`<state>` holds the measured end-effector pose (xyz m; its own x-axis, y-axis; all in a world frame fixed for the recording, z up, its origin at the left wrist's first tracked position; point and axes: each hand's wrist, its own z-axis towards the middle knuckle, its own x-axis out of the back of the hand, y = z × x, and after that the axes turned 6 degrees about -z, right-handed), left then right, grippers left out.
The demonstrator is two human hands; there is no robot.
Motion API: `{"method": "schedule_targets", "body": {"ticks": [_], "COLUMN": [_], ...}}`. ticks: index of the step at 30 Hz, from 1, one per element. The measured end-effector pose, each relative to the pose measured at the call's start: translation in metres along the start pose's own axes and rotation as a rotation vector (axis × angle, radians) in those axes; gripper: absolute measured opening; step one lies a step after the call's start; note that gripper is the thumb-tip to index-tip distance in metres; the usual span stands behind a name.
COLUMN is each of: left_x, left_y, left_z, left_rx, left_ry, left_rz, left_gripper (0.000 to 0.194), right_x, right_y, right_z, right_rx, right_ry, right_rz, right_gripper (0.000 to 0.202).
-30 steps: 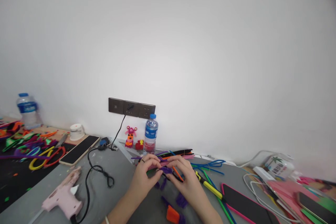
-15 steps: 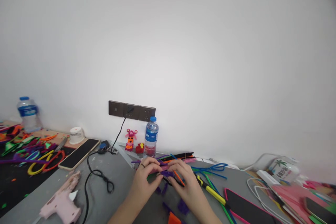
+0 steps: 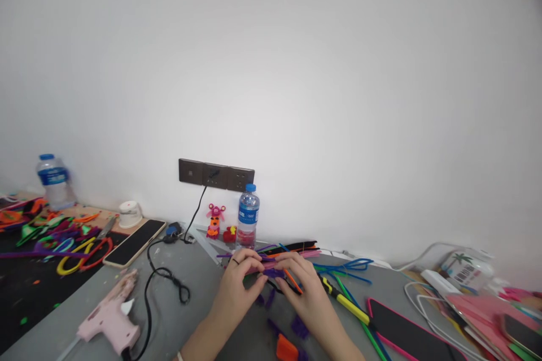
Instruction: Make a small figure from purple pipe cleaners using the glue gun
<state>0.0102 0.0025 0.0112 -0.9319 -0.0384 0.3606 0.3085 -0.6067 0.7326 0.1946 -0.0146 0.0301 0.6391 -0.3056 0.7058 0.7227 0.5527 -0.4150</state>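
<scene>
Between my two hands is a small piece of purple pipe cleaner (image 3: 274,273), fuzzy and bent. The fingertips of my left hand (image 3: 237,286), which wears a dark ring, pinch its left end. My right hand (image 3: 305,289) grips the other end between thumb and fingers. Exactly how the piece is shaped is partly hidden by the fingers. Below the hands on the grey table lie more purple fuzzy bits (image 3: 300,327) and an orange piece (image 3: 287,348). Behind the fingers is a bundle of loose pipe cleaners (image 3: 347,267) in several colours.
A pink glue gun (image 3: 110,318) with a black cord lies left, near a phone (image 3: 134,243) and scissors (image 3: 95,252). A water bottle (image 3: 248,214) and a small pink-orange figure (image 3: 214,221) stand by the wall. Rightward are a yellow-black cutter (image 3: 349,306) and a pink-edged tablet (image 3: 409,331).
The whole view has shifted slightly, so things appear a little further right. Both hands stay close together on the purple pipe cleaner, with only slight finger movement.
</scene>
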Motion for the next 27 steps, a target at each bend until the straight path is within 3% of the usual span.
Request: {"method": "schedule_targets", "body": {"ticks": [27], "left_x": [0.0009], "left_y": [0.0061], "left_z": [-0.0002], "left_rx": [-0.01], "left_ry": [-0.016], "left_rz": [-0.014], "left_gripper": [0.018], "right_x": [0.0016], "right_y": [-0.0022], "right_z": [0.0001], "right_rx": [-0.005], "right_ry": [-0.035], "right_rz": [0.014], "right_gripper": [0.01]}}
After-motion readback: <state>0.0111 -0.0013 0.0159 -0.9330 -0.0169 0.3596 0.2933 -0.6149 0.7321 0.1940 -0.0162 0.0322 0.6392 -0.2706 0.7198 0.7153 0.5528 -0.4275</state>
